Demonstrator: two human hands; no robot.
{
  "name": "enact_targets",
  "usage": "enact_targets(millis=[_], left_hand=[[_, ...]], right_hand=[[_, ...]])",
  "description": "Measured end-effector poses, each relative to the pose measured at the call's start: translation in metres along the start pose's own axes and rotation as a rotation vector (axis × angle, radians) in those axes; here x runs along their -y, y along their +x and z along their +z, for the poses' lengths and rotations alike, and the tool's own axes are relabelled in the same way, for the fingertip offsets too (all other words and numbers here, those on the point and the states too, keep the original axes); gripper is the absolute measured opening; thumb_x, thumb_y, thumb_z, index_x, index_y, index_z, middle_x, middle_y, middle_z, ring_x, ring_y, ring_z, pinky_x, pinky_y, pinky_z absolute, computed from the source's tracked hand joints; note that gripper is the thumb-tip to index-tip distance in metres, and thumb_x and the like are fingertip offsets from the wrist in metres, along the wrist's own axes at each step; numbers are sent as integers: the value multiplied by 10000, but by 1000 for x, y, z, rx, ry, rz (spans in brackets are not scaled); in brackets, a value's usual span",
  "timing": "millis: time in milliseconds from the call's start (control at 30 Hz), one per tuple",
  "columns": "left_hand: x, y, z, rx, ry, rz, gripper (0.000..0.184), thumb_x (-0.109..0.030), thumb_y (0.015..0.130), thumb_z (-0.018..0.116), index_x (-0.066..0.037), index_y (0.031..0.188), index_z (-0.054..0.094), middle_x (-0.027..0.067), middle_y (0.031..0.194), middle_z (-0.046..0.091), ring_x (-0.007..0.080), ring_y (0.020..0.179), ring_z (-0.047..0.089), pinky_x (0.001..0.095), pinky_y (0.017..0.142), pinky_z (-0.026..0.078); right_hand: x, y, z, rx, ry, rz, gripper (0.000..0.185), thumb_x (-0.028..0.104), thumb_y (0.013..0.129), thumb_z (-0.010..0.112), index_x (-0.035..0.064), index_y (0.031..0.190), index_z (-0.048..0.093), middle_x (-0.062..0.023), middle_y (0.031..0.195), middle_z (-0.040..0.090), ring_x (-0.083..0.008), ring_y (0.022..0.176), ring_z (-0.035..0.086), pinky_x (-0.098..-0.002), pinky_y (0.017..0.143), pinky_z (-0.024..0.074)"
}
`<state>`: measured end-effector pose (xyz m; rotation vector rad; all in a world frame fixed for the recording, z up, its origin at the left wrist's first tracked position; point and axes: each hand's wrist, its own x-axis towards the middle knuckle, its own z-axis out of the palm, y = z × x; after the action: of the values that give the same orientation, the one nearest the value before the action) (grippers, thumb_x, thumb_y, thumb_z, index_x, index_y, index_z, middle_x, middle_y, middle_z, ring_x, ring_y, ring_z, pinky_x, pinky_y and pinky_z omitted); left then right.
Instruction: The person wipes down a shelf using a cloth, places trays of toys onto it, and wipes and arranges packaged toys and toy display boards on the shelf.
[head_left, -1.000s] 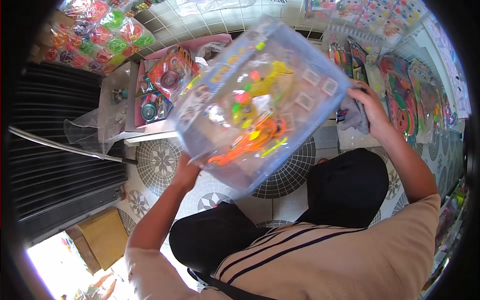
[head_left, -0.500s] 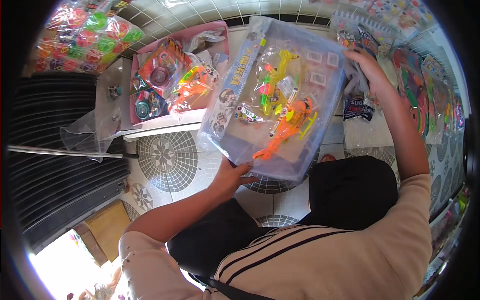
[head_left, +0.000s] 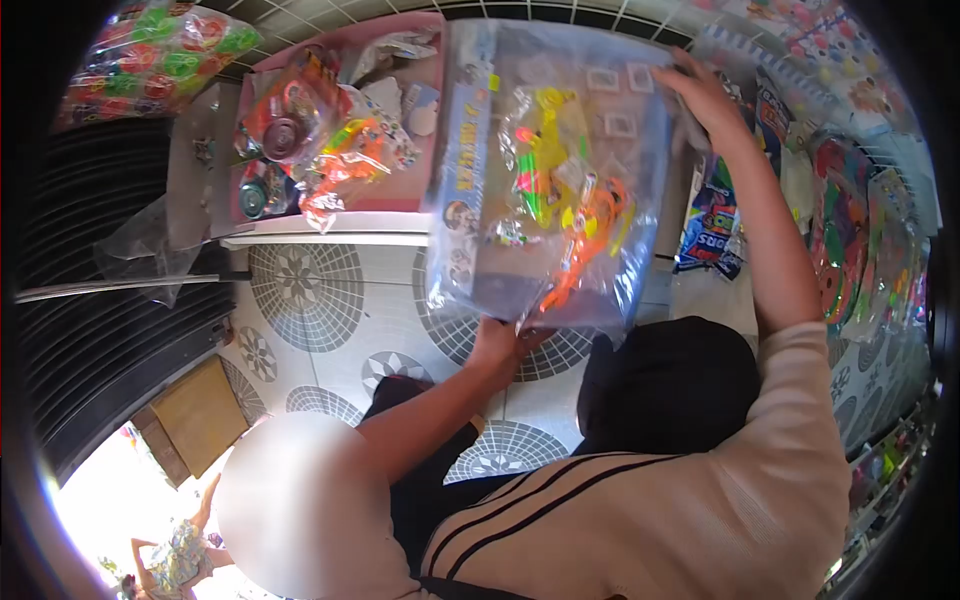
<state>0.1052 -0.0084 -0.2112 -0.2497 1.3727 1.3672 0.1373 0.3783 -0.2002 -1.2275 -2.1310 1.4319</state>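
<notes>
A shallow box wrapped in clear plastic (head_left: 490, 270) is held up in front of me. Inside it lie a yellow toy helicopter (head_left: 545, 155) and an orange toy helicopter (head_left: 590, 230) in clear bags, with several small square packets towards the upper right. My left hand (head_left: 505, 350) is closed on the box's bottom edge, some of its fingers hidden beneath. At the upper right corner, my right hand (head_left: 700, 95) grips the box's side, thumb underneath or behind where I cannot see it.
Left of the box stands a pink tray (head_left: 420, 170) with bagged toys. A grey rod (head_left: 130, 285) and black shutter slats (head_left: 100, 210) lie further left. Bagged goods (head_left: 840, 230) line the right side. A cardboard box (head_left: 195, 420) and a person (head_left: 175, 550) are at lower left.
The wrapped box has turned from a slant to nearly upright in view. My left hand has shifted right along its bottom edge; my right hand keeps its corner. The whole view has shifted a little.
</notes>
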Motion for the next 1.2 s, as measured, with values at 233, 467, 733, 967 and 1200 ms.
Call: enact_targets(millis=[233,467,733,967,1200], left_hand=[[-12,30,8,-28,-189,52,368,-30,847,512,129,1153,384,237,1125,512,347,1016,570,447,876,522],[-23,14,0,353,41,-535,468,-213,915,470,52,1281,351,236,1220,498,366,1068,547,430,886,488],[-71,-9,94,1163,1348,550,467,-286,850,579,-43,1238,486,144,1236,522,277,1164,487,376,959,397],[-137,73,43,432,1951,1390,612,-203,721,701,-228,1275,442,75,1412,321,335,1290,296,526,991,335],[-181,77,23,505,1744,1371,485,125,683,520,-167,1068,555,40,1256,494,300,1063,537,366,824,493]], right_hand=[[-2,-5,-17,-96,124,-87,786,420,725,687,14,1333,399,-168,1261,503,-247,1109,516,-323,921,397],[-1,-91,-73,-33,389,-82,318,262,833,626,32,1053,620,-29,870,618,-98,758,574,-259,649,460],[51,-183,-95,-145,116,-58,256,226,845,610,33,1013,614,-3,889,574,-90,765,541,-238,685,432],[141,-194,-66,91,-344,-174,238,223,854,594,18,976,593,-20,878,566,-95,830,510,-256,771,410],[135,-116,-36,54,-753,-312,466,468,807,595,3,788,590,-78,642,553,-181,625,530,-316,611,418]])
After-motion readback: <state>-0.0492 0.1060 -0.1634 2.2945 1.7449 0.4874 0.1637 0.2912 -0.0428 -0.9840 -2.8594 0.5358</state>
